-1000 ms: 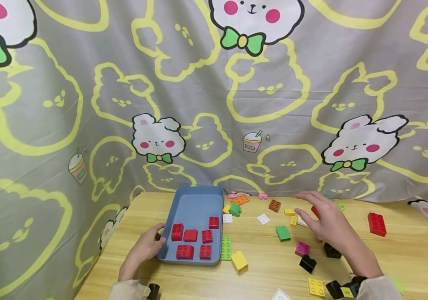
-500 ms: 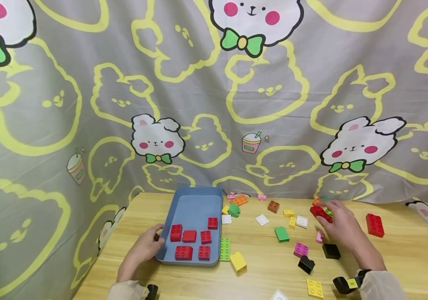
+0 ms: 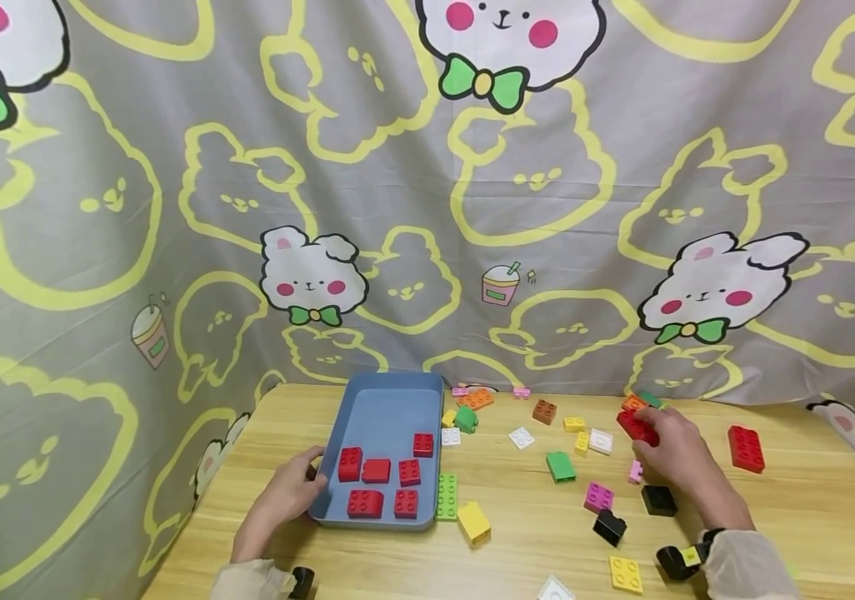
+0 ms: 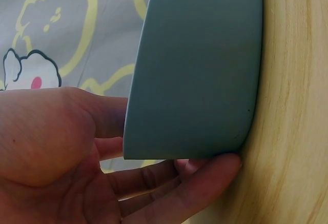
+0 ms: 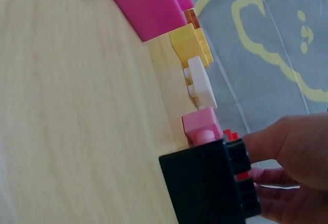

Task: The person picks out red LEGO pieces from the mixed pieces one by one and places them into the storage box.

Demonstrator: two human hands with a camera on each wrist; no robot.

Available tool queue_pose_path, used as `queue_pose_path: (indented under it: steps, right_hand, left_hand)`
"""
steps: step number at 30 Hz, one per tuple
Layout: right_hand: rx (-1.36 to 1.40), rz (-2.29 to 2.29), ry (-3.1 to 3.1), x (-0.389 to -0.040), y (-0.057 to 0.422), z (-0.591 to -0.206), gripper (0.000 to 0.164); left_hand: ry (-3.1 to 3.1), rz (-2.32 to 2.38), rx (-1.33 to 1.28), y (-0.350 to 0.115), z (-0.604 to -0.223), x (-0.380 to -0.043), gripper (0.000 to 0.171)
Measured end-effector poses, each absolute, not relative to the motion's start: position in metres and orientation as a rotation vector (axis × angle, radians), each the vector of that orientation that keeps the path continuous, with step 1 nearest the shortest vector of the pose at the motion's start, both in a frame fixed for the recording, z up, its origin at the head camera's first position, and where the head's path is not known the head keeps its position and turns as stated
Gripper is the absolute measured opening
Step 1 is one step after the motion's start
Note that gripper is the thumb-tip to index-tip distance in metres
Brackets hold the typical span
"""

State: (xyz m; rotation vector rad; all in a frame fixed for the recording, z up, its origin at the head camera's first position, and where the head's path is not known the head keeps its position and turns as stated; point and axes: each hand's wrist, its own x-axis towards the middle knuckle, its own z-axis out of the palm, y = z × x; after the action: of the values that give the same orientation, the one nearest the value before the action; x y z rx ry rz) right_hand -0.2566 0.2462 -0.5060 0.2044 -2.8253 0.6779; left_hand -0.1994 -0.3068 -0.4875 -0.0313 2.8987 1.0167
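Observation:
At the left, my left hand (image 3: pixel 289 485) grips the near left corner of a blue-grey tray (image 3: pixel 348 408). In the left wrist view the thumb reaches over the rim and the fingers curl around the tray's outer wall (image 4: pixel 197 70). Several red bricks, such as the red brick (image 3: pixel 363 503), lie inside the tray. My right hand (image 3: pixel 678 446), on the right of the table, pinches a long red toy brick (image 3: pixel 632 423) between thumb and fingers. In the right wrist view a black brick (image 5: pixel 202 185) hides most of that red brick.
Loose bricks are scattered right of the tray, among them a green brick (image 3: pixel 560 467), a magenta brick (image 3: pixel 597 497), a yellow brick (image 3: pixel 474 523) and a black brick (image 3: pixel 658 500). Another red brick (image 3: pixel 746 448) lies far right. A patterned curtain (image 3: pixel 397 208) hangs behind the table.
My right hand first hovers open over the bricks, then moves down to the long red brick and closes its fingers around it. My left hand stays at the tray.

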Motion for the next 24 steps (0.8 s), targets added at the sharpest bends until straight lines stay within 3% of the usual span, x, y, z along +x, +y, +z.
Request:
queue_pose_path:
  steps: [14,24]
  right_hand:
    - [0.19,0.642,-2.815,-0.257,0.243,-0.504,0.04]
    - [0.245,0.601,-2.694,-0.245,0.223,-0.48,0.038]
  left_hand:
    - [2.898,1.007,-0.033,-0.305,-0.486,-0.199,0.049]
    - [2.891,1.015,-0.031,-0.306,-0.487,-0.198,0.049]
